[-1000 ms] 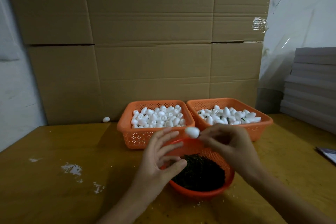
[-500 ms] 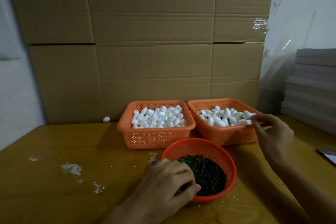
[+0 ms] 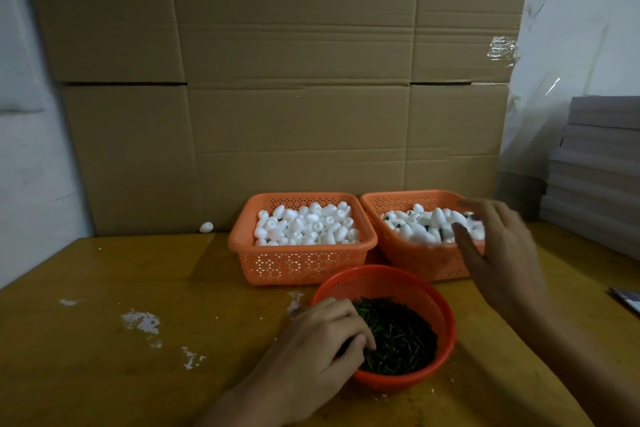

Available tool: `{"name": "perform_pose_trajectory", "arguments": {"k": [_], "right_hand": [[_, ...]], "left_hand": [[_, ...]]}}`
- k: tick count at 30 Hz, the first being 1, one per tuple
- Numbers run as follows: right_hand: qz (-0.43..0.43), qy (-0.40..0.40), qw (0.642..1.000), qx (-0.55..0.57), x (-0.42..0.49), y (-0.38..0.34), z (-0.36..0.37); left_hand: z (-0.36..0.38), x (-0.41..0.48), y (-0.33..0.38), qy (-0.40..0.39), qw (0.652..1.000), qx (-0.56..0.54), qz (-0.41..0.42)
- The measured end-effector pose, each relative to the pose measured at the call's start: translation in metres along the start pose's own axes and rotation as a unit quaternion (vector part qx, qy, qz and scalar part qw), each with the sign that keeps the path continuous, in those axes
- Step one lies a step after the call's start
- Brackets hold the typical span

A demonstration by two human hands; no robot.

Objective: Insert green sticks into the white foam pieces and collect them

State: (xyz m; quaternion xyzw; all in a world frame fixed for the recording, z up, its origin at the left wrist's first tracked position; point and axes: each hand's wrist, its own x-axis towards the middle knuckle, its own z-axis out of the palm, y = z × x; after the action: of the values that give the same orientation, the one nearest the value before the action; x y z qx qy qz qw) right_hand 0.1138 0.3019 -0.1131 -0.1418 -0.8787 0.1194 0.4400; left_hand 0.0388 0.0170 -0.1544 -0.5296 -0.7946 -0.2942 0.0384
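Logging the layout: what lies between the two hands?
In the head view, the red bowl of green sticks lies between the left hand and right hand.

Left basket [image 3: 301, 263] beside right basket [image 3: 415, 262], bowl [image 3: 381, 281] of sticks [image 3: 401, 336] before them, cardboard [image 3: 294, 97] behind

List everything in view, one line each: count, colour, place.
cardboard boxes: several, brown, stacked behind
grey slabs: stack, grey, far right
table: one, yellow wood, under all
left basket: one, orange, holds plain foam pieces
right basket: one, orange, holds stuck foam pieces
stray foam piece: one, white, against boxes
round bowl: one, orange-red, front
green sticks: many, in bowl
left grip: fingertips in sticks
right grip: open, over right basket
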Motion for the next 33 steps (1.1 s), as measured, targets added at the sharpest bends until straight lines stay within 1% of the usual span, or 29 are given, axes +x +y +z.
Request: {"name": "perform_pose_trajectory", "arguments": {"k": [2,4,5,7,11,12,15,18,20,21,22,23,24,26,27,28,29,30,33], "right_hand": [[-0.081,-0.088,0.991,0.063,-0.01,-0.034,-0.008],[-0.16,-0.193,0.965,0.081,-0.023,-0.06,-0.007],[-0.187,-0.232,0.95,0.089,-0.028,-0.07,-0.006],[-0.202,-0.298,0.93,0.078,-0.035,-0.079,-0.003],[-0.205,-0.399,0.894,0.007,-0.037,-0.078,-0.003],[-0.198,-0.412,0.889,0.008,-0.037,-0.077,-0.004],[-0.186,-0.407,0.894,0.021,-0.037,-0.075,-0.003],[-0.179,-0.412,0.893,0.021,-0.038,-0.072,0.0],[-0.179,-0.411,0.894,0.017,-0.039,-0.07,0.002],[-0.179,-0.405,0.896,0.012,-0.038,-0.069,0.004],[-0.177,-0.4,0.899,0.007,-0.038,-0.068,0.005],[-0.175,-0.394,0.902,0.005,-0.038,-0.068,0.006],[-0.171,-0.39,0.905,0.007,-0.038,-0.068,0.007],[-0.16,-0.384,0.909,0.02,-0.037,-0.068,0.007],[-0.153,-0.385,0.91,0.032,-0.037,-0.068,0.005],[-0.146,-0.391,0.907,0.047,-0.036,-0.068,0.004],[-0.143,-0.399,0.904,0.061,-0.035,-0.068,0.002],[-0.142,-0.408,0.899,0.074,-0.034,-0.068,0.0],[-0.132,-0.424,0.889,0.112,-0.031,-0.068,-0.004]], "left_hand": [[-0.001,0.002,-0.002,-0.002,0.999,-0.03,-0.028],[-0.004,0.004,-0.002,0.004,0.997,-0.066,-0.05],[-0.006,0.004,-0.003,0.006,0.995,-0.084,-0.055],[-0.009,0.005,-0.007,0.01,0.993,-0.106,-0.054],[-0.009,0.008,-0.01,0.019,0.992,-0.111,-0.048],[-0.007,0.008,-0.01,0.021,0.993,-0.106,-0.043],[-0.002,0.006,-0.009,0.047,0.994,-0.095,-0.026],[-0.008,0.01,-0.01,0.122,0.99,-0.075,-0.005],[-0.02,0.022,-0.015,0.198,0.98,0.009,0.005],[-0.029,0.03,-0.022,0.22,0.973,0.067,-0.008],[-0.039,0.039,-0.028,0.22,0.967,0.122,-0.044],[-0.05,0.049,-0.035,0.199,0.96,0.172,-0.101],[-0.06,0.058,-0.042,0.16,0.951,0.207,-0.162],[-0.075,0.076,-0.056,0.044,0.939,0.205,-0.274],[-0.079,0.083,-0.061,-0.026,0.93,0.192,-0.312],[-0.08,0.091,-0.066,-0.09,0.918,0.186,-0.339],[-0.081,0.098,-0.069,-0.136,0.905,0.183,-0.358],[-0.082,0.104,-0.073,-0.165,0.897,0.176,-0.371],[-0.085,0.118,-0.083,-0.208,0.885,0.142,-0.391]]}}
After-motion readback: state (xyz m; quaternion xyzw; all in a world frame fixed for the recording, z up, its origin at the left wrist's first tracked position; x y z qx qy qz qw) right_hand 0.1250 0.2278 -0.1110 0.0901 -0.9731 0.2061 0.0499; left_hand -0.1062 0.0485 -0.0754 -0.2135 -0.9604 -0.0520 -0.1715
